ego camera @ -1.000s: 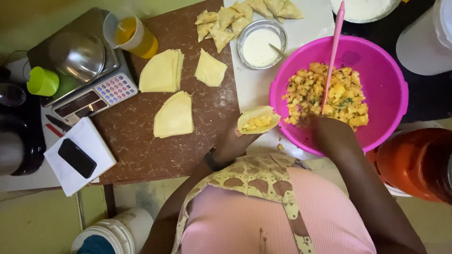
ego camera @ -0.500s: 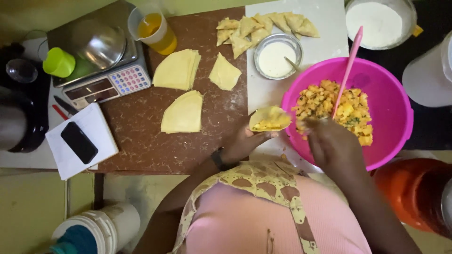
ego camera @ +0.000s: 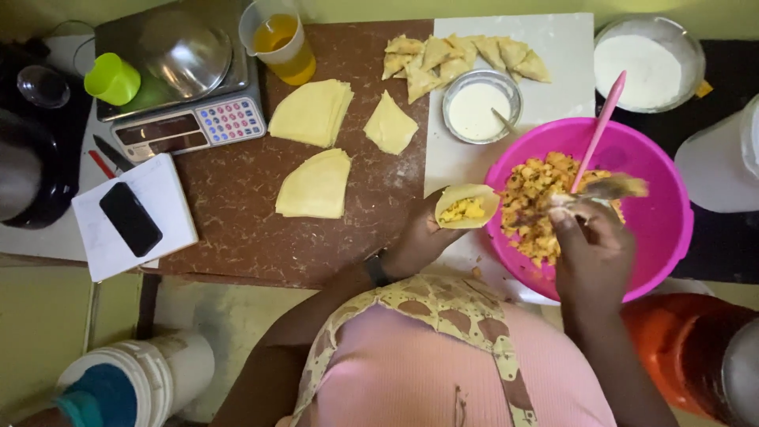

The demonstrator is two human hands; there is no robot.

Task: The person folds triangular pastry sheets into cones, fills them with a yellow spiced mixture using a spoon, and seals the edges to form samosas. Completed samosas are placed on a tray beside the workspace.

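left hand (ego camera: 419, 241) clamped round a filled pastry cone (ego camera: 466, 207) just beside the pink bowl (ego camera: 660, 229) — right hand (ego camera: 593, 253) grips a spoon (ego camera: 605, 188) over its filling (ego camera: 538, 198).

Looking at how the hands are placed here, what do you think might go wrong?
1. The blurred metal spoon in the right hand carries yellow filling above the round pink plastic bowl; some may drop on the way.
2. The folded pale dough pocket in the left hand already holds filling and might overfill or split.
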